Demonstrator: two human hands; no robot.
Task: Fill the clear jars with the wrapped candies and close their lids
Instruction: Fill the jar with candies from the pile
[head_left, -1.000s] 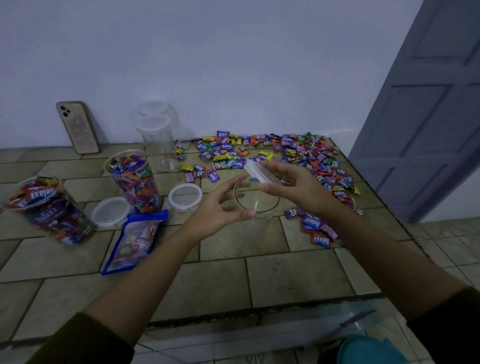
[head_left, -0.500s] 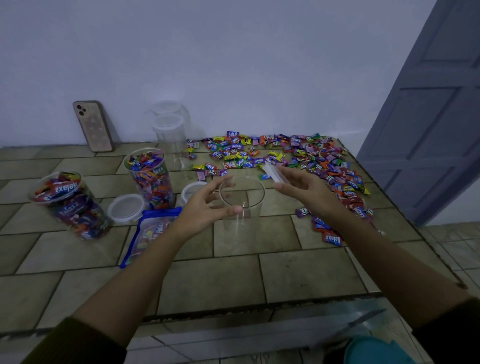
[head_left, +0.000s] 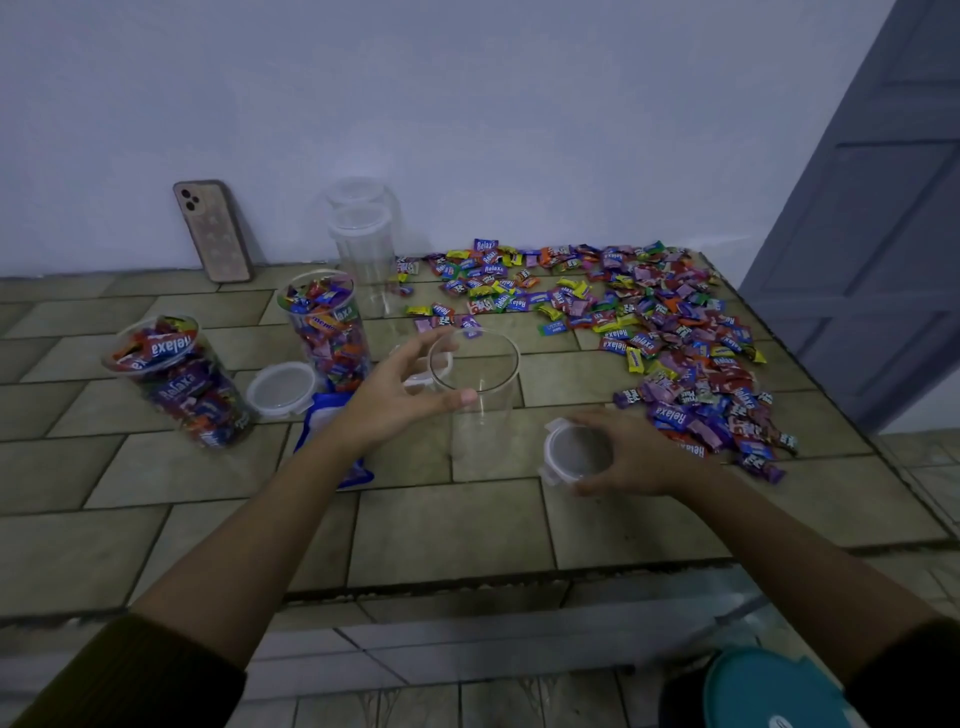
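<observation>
Grip of left hand on jar near the rim: thumb on near wall, fingers curved round far left side. Jar clear, empty, upright, mouth open. Grip of right hand on lid: fingers curled over far edge, thumb at near edge, lid flat and low at table; contact with tiles not clear. Sits just right of the jar and nearer the body. Loose candies in a wide heap beyond and right of the right grip, nearest wrappers just beside the knuckles. Left of the left grip, two full jars, both uncapped, one close to the fingers, the other well off. Between those, a spare lid flat on the tiles; a second partly hidden behind the left fingers. Under the left wrist, a blue bag. Beyond the left grip, spare jars, empty and capped, by the wall. Further left, phone leaning on that wall. Well right of both grips, door.
</observation>
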